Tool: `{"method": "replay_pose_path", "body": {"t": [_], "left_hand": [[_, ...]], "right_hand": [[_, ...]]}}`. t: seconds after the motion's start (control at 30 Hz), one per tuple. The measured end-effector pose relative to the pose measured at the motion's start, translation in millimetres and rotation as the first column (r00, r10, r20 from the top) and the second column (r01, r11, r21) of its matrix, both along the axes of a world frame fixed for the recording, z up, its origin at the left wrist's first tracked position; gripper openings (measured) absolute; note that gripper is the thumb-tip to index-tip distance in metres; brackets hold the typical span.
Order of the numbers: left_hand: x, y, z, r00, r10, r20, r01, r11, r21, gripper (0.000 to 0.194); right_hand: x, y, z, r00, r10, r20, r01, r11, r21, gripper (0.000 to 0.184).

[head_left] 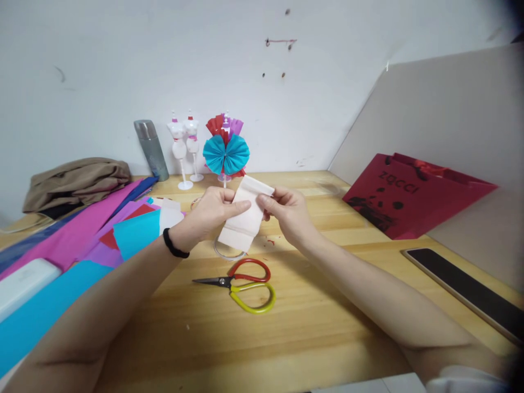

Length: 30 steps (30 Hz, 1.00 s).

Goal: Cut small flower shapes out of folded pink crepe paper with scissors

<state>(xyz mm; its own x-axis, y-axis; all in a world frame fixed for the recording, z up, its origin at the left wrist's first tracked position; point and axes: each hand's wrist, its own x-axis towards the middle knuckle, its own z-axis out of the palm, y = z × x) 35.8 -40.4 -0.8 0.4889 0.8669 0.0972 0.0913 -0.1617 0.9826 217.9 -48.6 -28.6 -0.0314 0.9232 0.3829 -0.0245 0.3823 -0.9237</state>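
Observation:
Between my two hands is a white sheet of paper (pixel 241 218) with fold lines across it, held tilted above the table. My left hand (pixel 213 213) pinches its left edge, thumb on top. On the upper right edge, my right hand (pixel 286 210) grips it with the thumb in front and the fingers partly hidden behind. A pair of scissors (pixel 223 281) with one red and one yellow handle lies below the paper. Under the paper, part of a thin round ring (pixel 229 255) shows. Behind my hands stands a small dress form with a pleated blue paper bow (pixel 226 154).
Two white mini dress forms (pixel 179 150) and a grey flask (pixel 152 150) stand along the wall. Coloured paper sheets (pixel 137 232), a white box (pixel 27 286) and brown cloth (pixel 77 183) lie left. A red paper bag (pixel 409 199) and a phone (pixel 462 289) are right.

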Motion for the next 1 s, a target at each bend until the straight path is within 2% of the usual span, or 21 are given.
{"method": "replay_pose_path", "body": {"t": [0.1,0.27,0.63,0.87,1.0], "left_hand": [[1.1,-1.4,1.1,0.998,-0.045,0.052,0.044,0.999,0.023,0.033],[2.5,-3.3,3.1,0.993,-0.048,0.11,0.037,0.994,0.099,0.034],[3.9,-9.7,12.2,0.99,0.135,0.041,-0.14,0.975,0.171,0.023],[3.9,-9.3,13.3,0.985,0.173,-0.007,-0.168,0.965,0.2,0.025],[4.3,-8.0,11.2,0.98,0.193,-0.038,-0.18,0.957,0.226,0.029]], "right_hand": [[-0.2,-1.4,0.8,1.0,0.013,0.018,-0.012,1.0,-0.017,0.031],[-0.8,-3.4,1.8,0.998,0.05,0.029,-0.049,0.998,-0.04,0.032],[-0.1,-5.1,3.0,0.992,0.082,0.1,-0.081,0.997,-0.014,0.041],[-0.4,-5.0,3.0,0.991,0.077,0.105,-0.074,0.997,-0.03,0.043],[-2.6,-4.8,3.3,0.997,0.071,0.018,-0.07,0.997,-0.031,0.034]]}}
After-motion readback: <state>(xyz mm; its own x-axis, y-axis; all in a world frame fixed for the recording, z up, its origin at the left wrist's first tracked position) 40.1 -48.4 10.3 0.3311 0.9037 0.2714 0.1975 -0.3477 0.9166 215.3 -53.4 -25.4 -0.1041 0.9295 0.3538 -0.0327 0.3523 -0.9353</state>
